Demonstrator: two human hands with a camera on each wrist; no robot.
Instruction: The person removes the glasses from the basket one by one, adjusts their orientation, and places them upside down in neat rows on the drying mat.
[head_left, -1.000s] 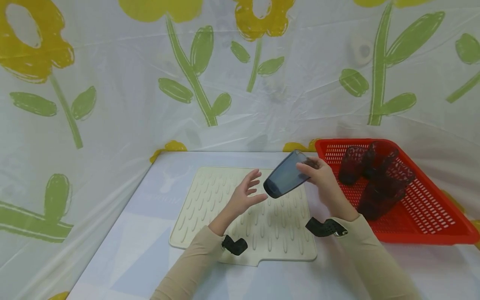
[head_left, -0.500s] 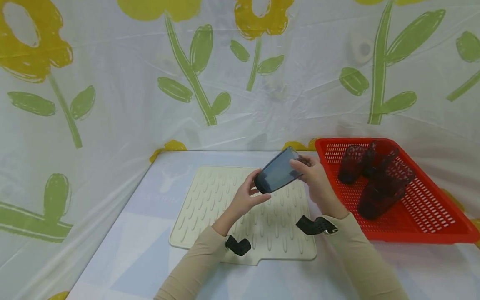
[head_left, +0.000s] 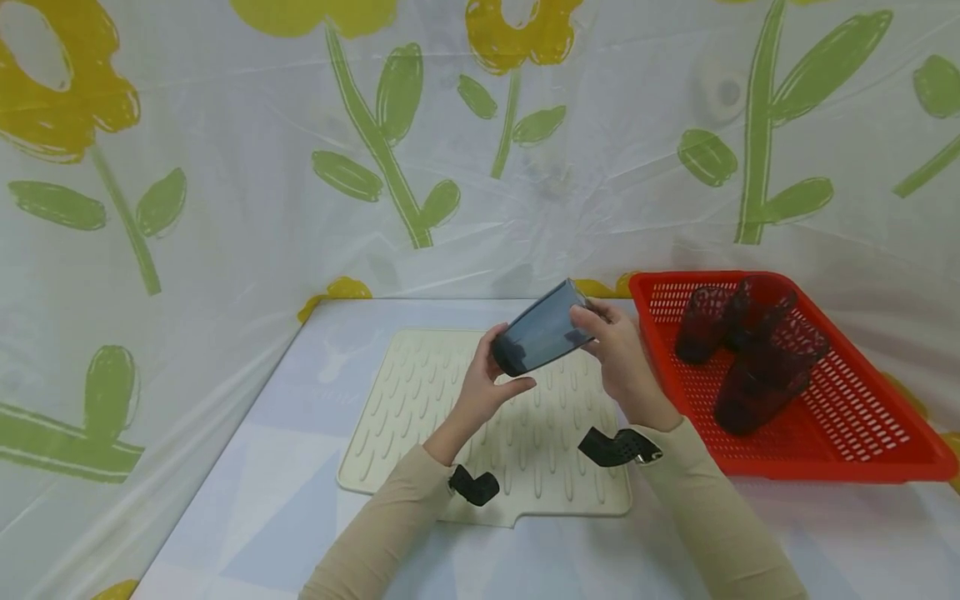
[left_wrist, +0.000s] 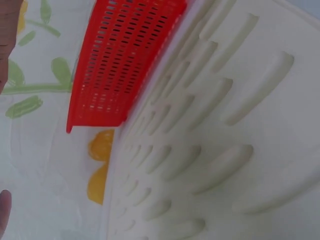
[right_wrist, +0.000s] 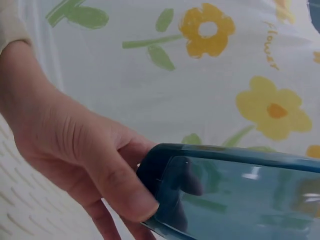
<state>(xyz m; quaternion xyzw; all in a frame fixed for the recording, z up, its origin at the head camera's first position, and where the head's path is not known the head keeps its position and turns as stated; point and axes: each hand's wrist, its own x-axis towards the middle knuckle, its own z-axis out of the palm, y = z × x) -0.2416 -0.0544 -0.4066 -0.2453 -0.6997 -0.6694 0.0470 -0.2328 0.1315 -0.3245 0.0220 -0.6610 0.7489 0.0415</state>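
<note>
A blue-tinted drinking glass (head_left: 536,333) hangs tilted over the ribbed cream drying mat (head_left: 408,417), its thick base at the lower left. My right hand (head_left: 626,358) grips it near the rim, thumb on the near side. My left hand (head_left: 476,387) is at the base, fingers curved round the far side and thumb along the lower edge. The right wrist view shows this left hand (right_wrist: 75,135) with its thumb over the base of the glass (right_wrist: 245,195). Only slivers of fingers appear at the left edge of the left wrist view.
To the right stands a red perforated basket (head_left: 847,471), with several dark-looking glasses (head_left: 761,387) inside. A white curtain (head_left: 600,167) with printed flowers hangs behind the table (head_left: 262,500) and along its left side.
Both arms shifted slightly left and up with the glass. The left hand, apart from the glass one second ago, has come round its base; the right hand has kept its grip.
</note>
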